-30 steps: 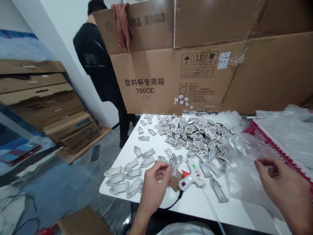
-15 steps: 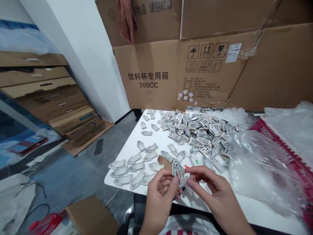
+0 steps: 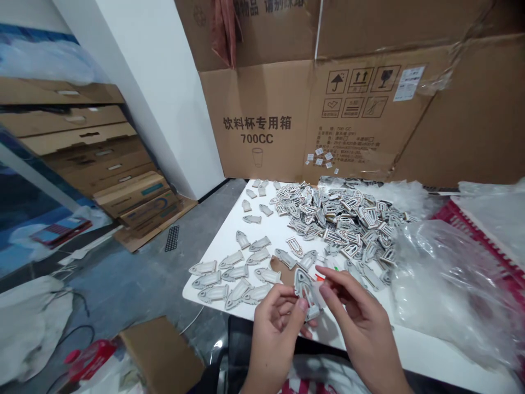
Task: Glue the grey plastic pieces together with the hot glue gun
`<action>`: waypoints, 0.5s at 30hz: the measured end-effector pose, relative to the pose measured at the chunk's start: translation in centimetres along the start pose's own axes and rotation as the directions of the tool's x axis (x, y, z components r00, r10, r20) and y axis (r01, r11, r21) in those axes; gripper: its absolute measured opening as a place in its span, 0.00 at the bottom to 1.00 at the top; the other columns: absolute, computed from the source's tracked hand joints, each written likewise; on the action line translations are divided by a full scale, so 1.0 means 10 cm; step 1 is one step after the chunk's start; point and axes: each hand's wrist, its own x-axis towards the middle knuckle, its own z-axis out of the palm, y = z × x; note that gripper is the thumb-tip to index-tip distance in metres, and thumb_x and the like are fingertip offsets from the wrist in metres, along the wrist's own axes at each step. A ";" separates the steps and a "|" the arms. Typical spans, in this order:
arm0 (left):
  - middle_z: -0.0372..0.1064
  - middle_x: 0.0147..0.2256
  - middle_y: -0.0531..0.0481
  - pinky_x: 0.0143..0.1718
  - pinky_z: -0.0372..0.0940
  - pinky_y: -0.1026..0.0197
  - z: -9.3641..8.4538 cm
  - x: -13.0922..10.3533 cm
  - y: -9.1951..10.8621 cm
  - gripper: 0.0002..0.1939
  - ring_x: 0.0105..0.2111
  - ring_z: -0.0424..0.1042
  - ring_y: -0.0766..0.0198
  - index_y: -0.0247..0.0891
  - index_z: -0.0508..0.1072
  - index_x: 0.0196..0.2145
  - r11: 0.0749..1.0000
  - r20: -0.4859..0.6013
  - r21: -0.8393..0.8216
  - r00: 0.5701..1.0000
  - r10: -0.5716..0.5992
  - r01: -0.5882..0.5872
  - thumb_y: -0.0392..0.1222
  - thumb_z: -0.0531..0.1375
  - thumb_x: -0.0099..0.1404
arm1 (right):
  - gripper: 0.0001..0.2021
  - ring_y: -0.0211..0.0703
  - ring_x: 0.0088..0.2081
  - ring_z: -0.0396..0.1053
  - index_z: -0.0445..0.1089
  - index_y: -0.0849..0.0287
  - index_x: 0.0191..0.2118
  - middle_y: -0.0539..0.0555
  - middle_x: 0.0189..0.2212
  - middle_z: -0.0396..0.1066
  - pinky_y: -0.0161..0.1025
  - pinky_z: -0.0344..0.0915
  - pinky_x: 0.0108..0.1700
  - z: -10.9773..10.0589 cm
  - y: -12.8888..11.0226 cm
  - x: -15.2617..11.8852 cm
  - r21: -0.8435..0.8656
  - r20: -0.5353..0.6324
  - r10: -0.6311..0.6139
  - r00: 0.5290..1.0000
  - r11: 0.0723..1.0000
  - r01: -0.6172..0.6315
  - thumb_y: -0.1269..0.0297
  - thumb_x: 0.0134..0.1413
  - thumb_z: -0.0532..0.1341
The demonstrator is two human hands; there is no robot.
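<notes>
A grey, pointed, slotted piece (image 3: 304,289) is held upright over the table's front edge by my left hand (image 3: 279,323), its thumb and fingers pinching the lower left side. Just to the right of the piece is my right hand (image 3: 356,314), thumb and index finger apart, with nothing I can make out between them. Several similar pieces (image 3: 234,273) lie spread on the left of the white table (image 3: 205,317). Behind the hands rises a large pile of such pieces (image 3: 348,219). A brown patch (image 3: 283,271) and a small red item (image 3: 320,278) show near the held piece.
Clear plastic bags (image 3: 443,284) cover the table's right side, beside a magenta and white bag (image 3: 476,235). A large cardboard sheet (image 3: 262,98) stands behind the table. Stacked boxes (image 3: 127,191) are at the left, with an open carton (image 3: 159,350) on the floor lower left.
The view has shifted, so the scene sits slightly further right. My right hand's fingertips have spread apart beside the piece, which stays in my left hand.
</notes>
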 end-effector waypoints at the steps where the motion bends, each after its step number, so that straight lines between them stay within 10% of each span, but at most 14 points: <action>1: 0.80 0.32 0.47 0.25 0.73 0.64 -0.01 0.00 0.00 0.27 0.25 0.80 0.60 0.39 0.75 0.38 1.000 0.001 0.000 1.000 -0.001 0.001 0.64 0.76 0.59 | 0.08 0.42 0.40 0.80 0.80 0.50 0.52 0.52 0.40 0.81 0.33 0.76 0.38 -0.01 -0.01 0.01 -0.013 0.000 -0.027 1.000 1.000 0.027 0.64 0.73 0.65; 6: 0.80 0.33 0.47 0.26 0.74 0.63 -0.03 0.00 -0.02 0.28 0.24 0.79 0.62 0.38 0.74 0.38 1.000 0.001 0.000 1.000 -0.027 0.027 0.65 0.75 0.59 | 0.11 0.43 0.42 0.79 0.78 0.52 0.48 0.52 0.39 0.81 0.39 0.76 0.48 -0.06 -0.05 0.00 -0.056 -0.002 -0.285 0.959 0.957 0.285 0.77 0.69 0.65; 15: 0.79 0.33 0.47 0.26 0.72 0.64 -0.03 -0.04 0.03 0.27 0.27 0.78 0.62 0.38 0.75 0.38 1.000 0.015 -0.002 1.000 -0.008 0.008 0.63 0.76 0.60 | 0.21 0.53 0.51 0.83 0.79 0.64 0.58 0.63 0.47 0.85 0.47 0.83 0.48 -0.08 0.01 -0.06 -0.246 0.189 -0.660 0.727 0.685 0.686 0.86 0.62 0.65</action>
